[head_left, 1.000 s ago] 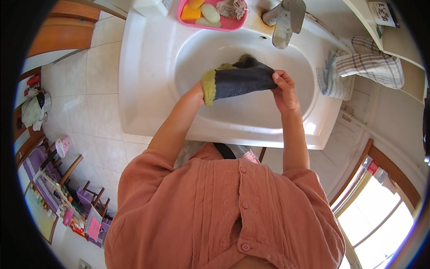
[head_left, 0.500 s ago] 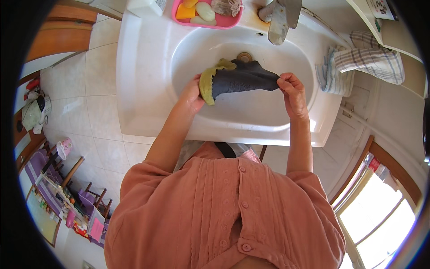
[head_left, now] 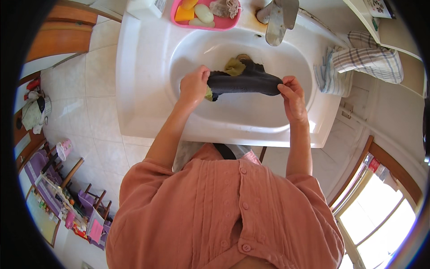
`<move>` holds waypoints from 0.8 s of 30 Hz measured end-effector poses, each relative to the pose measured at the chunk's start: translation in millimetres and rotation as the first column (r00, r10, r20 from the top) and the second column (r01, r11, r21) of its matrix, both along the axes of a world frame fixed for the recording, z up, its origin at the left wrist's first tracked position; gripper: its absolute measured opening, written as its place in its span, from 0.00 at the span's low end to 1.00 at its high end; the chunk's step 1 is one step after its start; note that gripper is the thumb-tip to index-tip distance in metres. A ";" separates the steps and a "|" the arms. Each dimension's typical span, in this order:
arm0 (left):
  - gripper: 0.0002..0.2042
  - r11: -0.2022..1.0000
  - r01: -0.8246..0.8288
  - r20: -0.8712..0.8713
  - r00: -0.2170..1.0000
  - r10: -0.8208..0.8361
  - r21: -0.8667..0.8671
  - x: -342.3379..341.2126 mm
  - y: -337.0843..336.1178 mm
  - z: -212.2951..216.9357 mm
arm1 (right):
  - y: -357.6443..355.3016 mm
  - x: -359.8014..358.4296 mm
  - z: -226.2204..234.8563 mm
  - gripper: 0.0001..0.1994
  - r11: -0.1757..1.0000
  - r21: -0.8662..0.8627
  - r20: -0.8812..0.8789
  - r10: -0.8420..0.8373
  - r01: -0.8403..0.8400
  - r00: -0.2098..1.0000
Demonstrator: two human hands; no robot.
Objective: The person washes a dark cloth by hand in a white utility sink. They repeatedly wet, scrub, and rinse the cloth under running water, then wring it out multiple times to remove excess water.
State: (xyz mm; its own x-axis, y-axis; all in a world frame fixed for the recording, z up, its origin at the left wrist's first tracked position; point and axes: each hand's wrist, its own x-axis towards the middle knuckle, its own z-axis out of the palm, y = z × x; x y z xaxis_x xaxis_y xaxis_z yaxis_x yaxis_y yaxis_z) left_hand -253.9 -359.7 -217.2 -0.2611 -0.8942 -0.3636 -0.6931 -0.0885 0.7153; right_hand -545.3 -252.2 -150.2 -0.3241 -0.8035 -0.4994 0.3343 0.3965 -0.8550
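Note:
A dark grey piece of cloth with yellow-green edging (head_left: 244, 84), perhaps a small garment, is stretched sideways over the white sink basin (head_left: 251, 112). My left hand (head_left: 195, 86) is closed around its left end, where a bit of the yellow-green shows below the fingers. At the right end my right hand (head_left: 293, 95) pinches the grey fabric between thumb and fingers. Part of the cloth hangs behind toward the drain (head_left: 243, 57), with a fold of yellow-green uppermost there. No running water shows from the metal faucet (head_left: 276, 31).
On the sink's back ledge stands a pink tray (head_left: 224, 28) with soap bars and a small mesh bundle. A white container (head_left: 145, 8) is left of it. Striped and checked towels (head_left: 367, 62) hang at the right, below a shelf (head_left: 398, 38).
My left hand has come up over the cloth's left end and regripped it from above. The yellow-green edge there is now mostly covered or folded back. My right hand keeps its pinch.

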 end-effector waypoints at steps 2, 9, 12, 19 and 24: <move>0.11 0.986 -0.157 -0.141 0.979 0.148 -0.058 -0.9 -4.5 3.3 | -2.5 -3.0 4.7 0.09 0.999 -0.035 -0.027 -0.016 0.015 1.000; 0.13 0.852 -0.467 -0.640 0.585 0.498 0.236 -11.8 -33.5 48.1 | -9.7 -32.1 21.0 0.13 0.977 -0.171 -0.003 -0.130 0.128 0.992; 0.12 0.882 -0.458 -0.589 0.686 0.428 0.107 -10.8 -32.3 23.8 | -8.8 -33.2 7.5 0.12 0.989 -0.118 -0.096 -0.100 0.088 0.990; 0.10 0.827 -0.488 -0.461 0.687 0.562 0.281 -13.6 -31.2 -0.9 | -9.2 -39.6 -36.1 0.10 0.985 0.016 -0.048 -0.173 0.174 0.984; 0.12 0.903 -0.360 -0.412 0.804 0.428 0.236 -7.1 -43.3 -15.1 | -14.6 -42.1 -41.4 0.10 0.995 0.052 -0.191 -0.074 0.085 0.979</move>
State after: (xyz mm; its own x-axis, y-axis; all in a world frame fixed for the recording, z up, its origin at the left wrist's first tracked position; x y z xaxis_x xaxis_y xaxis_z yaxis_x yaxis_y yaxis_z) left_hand -261.1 -403.0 -232.3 -0.0604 -0.9039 -0.4234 -0.1874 -0.4064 0.8943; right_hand -587.4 -266.8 -191.6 -0.4786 -0.7423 -0.4690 0.2017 0.4270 -0.8815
